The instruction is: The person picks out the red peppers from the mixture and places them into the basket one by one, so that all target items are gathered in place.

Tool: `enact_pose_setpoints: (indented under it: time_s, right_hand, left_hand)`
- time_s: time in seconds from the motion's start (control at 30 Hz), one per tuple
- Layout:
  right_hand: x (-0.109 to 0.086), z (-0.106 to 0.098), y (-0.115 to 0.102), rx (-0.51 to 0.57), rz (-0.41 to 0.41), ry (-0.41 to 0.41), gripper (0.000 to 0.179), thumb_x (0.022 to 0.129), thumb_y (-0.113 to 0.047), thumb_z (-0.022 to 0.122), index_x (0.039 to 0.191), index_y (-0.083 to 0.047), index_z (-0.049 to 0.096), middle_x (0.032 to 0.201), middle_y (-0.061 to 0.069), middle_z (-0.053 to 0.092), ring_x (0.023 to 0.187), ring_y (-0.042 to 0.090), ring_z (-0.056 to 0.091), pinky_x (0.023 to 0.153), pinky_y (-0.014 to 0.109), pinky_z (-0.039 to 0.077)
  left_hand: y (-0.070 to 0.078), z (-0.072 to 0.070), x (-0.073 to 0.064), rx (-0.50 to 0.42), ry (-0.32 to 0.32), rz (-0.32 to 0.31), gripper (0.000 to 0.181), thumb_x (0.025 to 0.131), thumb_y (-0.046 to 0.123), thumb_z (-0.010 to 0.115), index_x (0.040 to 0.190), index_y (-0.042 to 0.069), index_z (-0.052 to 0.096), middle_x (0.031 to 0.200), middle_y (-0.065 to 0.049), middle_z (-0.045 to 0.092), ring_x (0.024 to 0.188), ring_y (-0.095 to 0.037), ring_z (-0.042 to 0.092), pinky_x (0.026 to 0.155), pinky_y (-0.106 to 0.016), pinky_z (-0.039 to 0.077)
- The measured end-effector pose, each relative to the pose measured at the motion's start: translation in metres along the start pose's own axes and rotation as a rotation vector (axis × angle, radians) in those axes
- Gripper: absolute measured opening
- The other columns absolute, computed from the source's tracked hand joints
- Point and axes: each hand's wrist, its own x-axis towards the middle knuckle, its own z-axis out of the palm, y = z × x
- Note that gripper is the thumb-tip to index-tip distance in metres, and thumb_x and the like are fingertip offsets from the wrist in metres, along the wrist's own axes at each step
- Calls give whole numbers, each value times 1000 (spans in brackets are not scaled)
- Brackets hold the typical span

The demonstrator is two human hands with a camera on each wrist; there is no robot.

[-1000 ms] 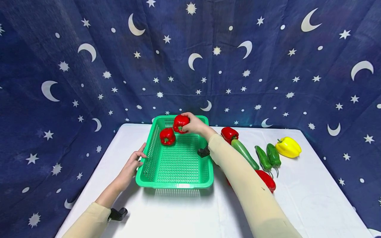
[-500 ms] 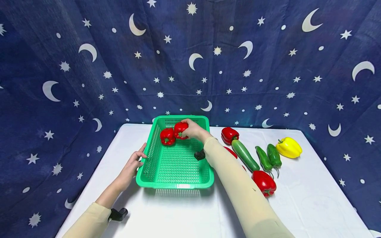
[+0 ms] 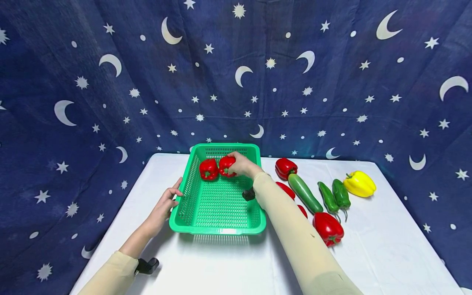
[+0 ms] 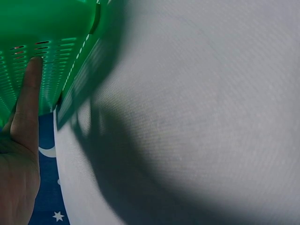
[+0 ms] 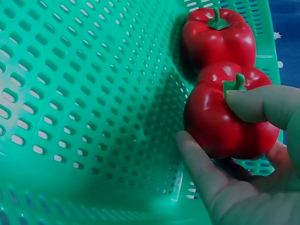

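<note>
In the head view a green plastic basket (image 3: 217,230) with slotted walls stands on the white table. My left hand (image 3: 162,209) touches its left side; in the left wrist view one straight finger (image 4: 29,98) lies against the outer wall. Inside the basket's back part my right hand (image 3: 242,164) grips a red bell pepper (image 3: 225,166), thumb by its green stem and the other fingers around its side and underneath. Directly beside it sits a second red bell pepper (image 3: 209,169), the two touching in the right wrist view.
Right of the basket lie a red bell pepper (image 3: 286,168), a long green zucchini (image 3: 305,193), two green peppers (image 3: 341,193), a yellow bell pepper (image 3: 359,184) and a nearer red bell pepper (image 3: 328,228). My right sleeve (image 3: 295,229) partly hides other red pieces. Blue star-patterned cloth (image 3: 236,102) hangs behind.
My right hand has lowered the red bell pepper into the basket, beside the other one. My left hand stays against the basket's side.
</note>
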Motion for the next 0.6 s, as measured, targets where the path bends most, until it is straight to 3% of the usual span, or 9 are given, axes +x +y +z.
enact_pose_setpoints:
  time_s: [0.6]
  right_hand:
    - [-1, 2, 3, -75, 9, -28, 80, 83, 9, 70, 155, -11, 39, 144, 19, 46, 104, 31, 56, 81, 42, 57]
  left_hand:
    - [-1, 0, 0, -14, -1, 12, 28, 94, 3, 35, 121, -1, 43, 172, 4, 10, 154, -36, 5, 92, -51, 40]
